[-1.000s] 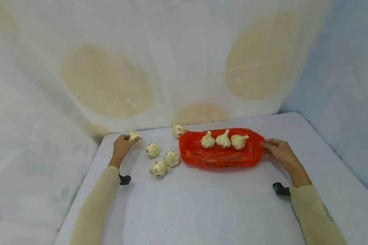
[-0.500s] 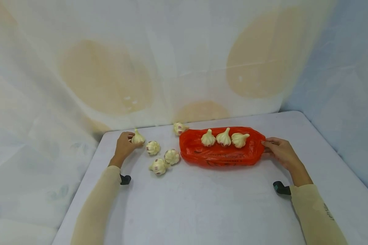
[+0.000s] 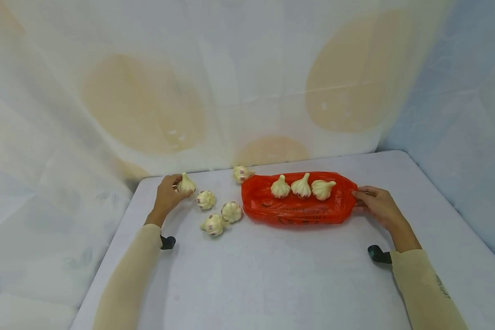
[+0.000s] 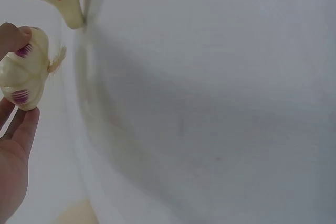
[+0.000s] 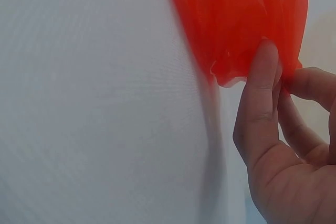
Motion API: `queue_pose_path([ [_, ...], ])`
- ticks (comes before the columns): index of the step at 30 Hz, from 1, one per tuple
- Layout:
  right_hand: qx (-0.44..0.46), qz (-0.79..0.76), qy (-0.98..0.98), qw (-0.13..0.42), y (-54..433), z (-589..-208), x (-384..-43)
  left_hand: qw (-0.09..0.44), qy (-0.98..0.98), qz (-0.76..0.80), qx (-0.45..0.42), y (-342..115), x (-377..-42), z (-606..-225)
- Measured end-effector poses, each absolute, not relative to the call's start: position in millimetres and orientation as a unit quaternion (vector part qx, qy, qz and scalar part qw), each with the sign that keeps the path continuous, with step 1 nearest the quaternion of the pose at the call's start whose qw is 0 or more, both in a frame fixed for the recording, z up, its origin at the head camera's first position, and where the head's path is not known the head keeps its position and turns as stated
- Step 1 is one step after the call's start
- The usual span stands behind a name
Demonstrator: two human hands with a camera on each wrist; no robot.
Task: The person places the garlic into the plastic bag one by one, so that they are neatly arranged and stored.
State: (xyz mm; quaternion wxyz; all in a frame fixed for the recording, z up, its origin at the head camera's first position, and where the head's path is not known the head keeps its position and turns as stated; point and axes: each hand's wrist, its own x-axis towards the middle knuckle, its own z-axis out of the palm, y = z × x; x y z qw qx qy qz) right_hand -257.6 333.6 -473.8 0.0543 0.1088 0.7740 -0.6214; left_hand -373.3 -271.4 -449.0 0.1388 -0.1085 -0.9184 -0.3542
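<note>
At the table's far left my left hand (image 3: 168, 197) pinches a garlic bulb (image 3: 186, 183), its stem pointing up in the head view. The left wrist view shows the purple-streaked side of this bulb (image 4: 23, 72) between thumb and fingertips. My right hand (image 3: 379, 206) pinches the right end of a red plastic bag (image 3: 297, 213). In the right wrist view, the fingers (image 5: 262, 77) overlap the crinkled edge of the bag (image 5: 236, 19). Three garlic bulbs (image 3: 301, 185) sit in a row on the bag.
Several more garlic bulbs lie left of the bag: one (image 3: 242, 174) by the back edge, one (image 3: 206, 200) near my left hand, and two close together, a bulb (image 3: 231, 212) and another (image 3: 213, 225). Patterned cloth (image 3: 239, 91) hangs behind the white table (image 3: 272, 275).
My left hand has moved slightly right and up with the garlic bulb, which now shows more clearly between the fingers. My right hand and the red bag stay nearly where they were.
</note>
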Motion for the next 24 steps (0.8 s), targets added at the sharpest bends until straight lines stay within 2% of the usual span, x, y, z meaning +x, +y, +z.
queue_pose_path([
  [9,0.104,-0.620,0.776,0.052,334.3,-475.7,-257.8,0.169,-0.900,-0.374,-0.148,-248.5,-378.5,-428.8],
  [18,0.102,-0.625,0.772,0.050,335.7,-474.8,-256.5,0.146,-0.884,-0.395,-0.203,-199.1,-376.3,-403.8],
  [24,0.103,-0.621,0.775,0.049,333.8,-472.8,-257.7,0.112,-0.874,-0.422,-0.215,-167.4,-374.5,-398.6],
])
